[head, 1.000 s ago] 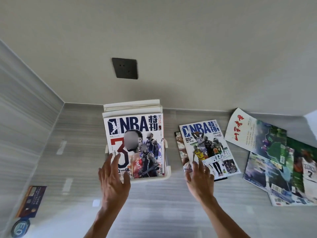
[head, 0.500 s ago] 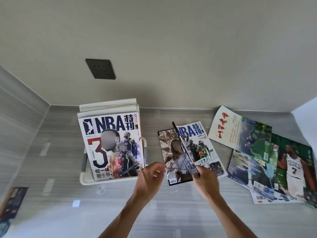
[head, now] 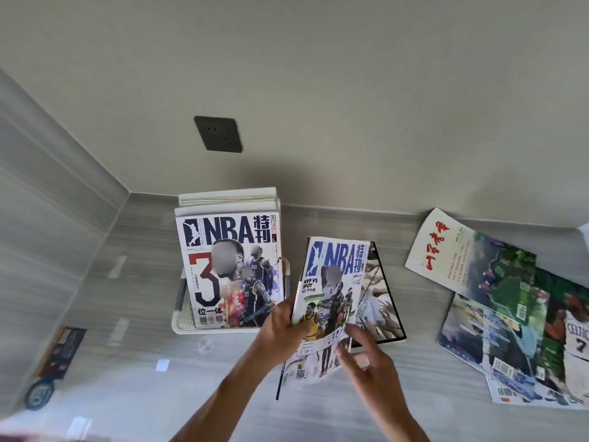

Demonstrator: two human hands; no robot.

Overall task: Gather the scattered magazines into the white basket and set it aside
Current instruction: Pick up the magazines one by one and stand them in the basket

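The white basket served as the landmark: it stood on the grey surface against the wall, already packed with upright magazines, the front one an NBA issue with a big red 3 leaning back, its long axis running up and away from the person. Just right of the basket, the smaller NBA magazine was lifted off the surface, tilted, with its long axis also running away from the person and its top edge leaning toward the basket. The left hand was closed on that magazine's left edge, pinching it, and it sat nearer the basket than the other hand. The right hand lay at the lower right corner with fingers spread and loose; whether it gripped the cover could not be told because of blur. Under and right of the lifted issue, a black-edged magazine lay flat. Farther right of the basket, well apart, 3 or more magazines overlapped, a white one with red characters on top and a green Celtics cover lower down. The coming move looked like a short carry leftward into the basket.
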